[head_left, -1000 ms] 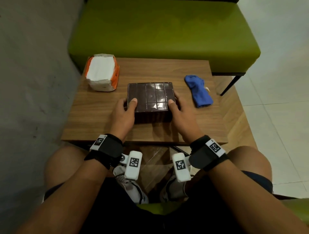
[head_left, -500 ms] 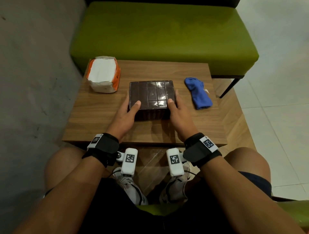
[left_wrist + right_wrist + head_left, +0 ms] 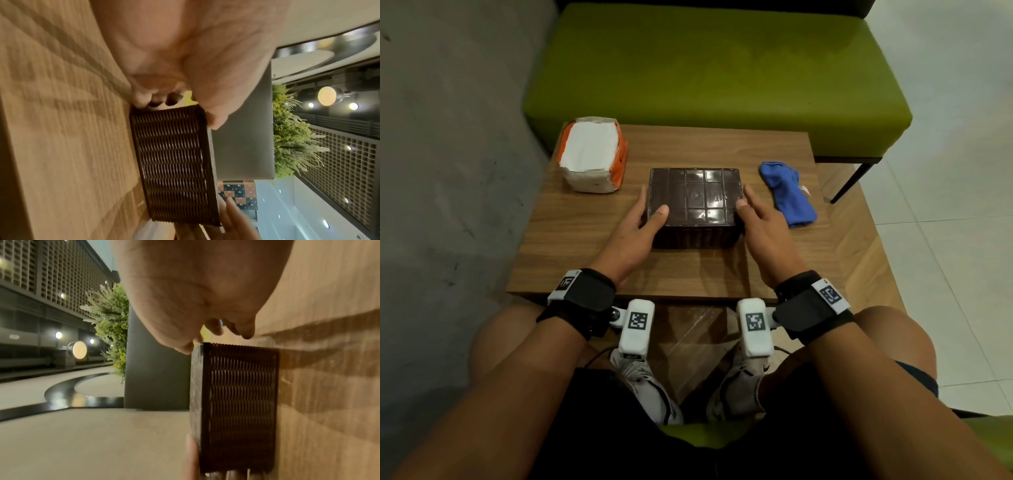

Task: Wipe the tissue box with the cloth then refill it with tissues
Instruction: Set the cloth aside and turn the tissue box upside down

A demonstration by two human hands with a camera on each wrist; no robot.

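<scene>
The dark brown tissue box (image 3: 695, 198) stands on the wooden table (image 3: 688, 277) with a glossy gridded face up and ribbed sides (image 3: 170, 162) (image 3: 236, 402). My left hand (image 3: 652, 205) grips its left end, thumb on the top face, fingers down the side (image 3: 141, 99). My right hand (image 3: 744, 202) holds the right end, thumb on the top edge and fingers along the side. A crumpled blue cloth (image 3: 789, 193) lies just right of the box. The pack of white tissues (image 3: 592, 154), in a torn-open orange wrapper, sits at the table's far left corner.
A green upholstered bench (image 3: 705, 68) runs along the far side of the table. A grey wall (image 3: 448, 171) borders the left. My knees and shoes are under the near edge. Bare wood lies between the box and the near edge.
Both hands have slid the box away from me, from nearer the front edge toward the table's middle. Cloth and tissue pack have not moved.
</scene>
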